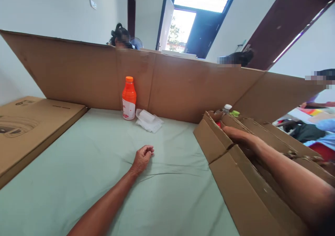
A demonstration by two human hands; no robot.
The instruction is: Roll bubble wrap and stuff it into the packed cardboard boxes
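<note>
My left hand (142, 156) rests on the pale green cloth (104, 166) with its fingers curled loosely and nothing in it. My right hand (237, 134) reaches down into an open cardboard box (222, 149) at the right; its fingers are hidden behind the box wall, so what they touch cannot be told. Bottle tops, one white (227, 107) and one green (235, 113), stick up at the far end of that box. An orange bottle (129, 98) stands upright by the cardboard wall, with a white plastic-wrapped packet (148, 120) lying beside it.
A tall cardboard screen (78, 75) runs across the back of the surface. A flat cardboard box (28, 128) lies at the left edge. Other people sit beyond the screen and at the far right. Open doors are behind.
</note>
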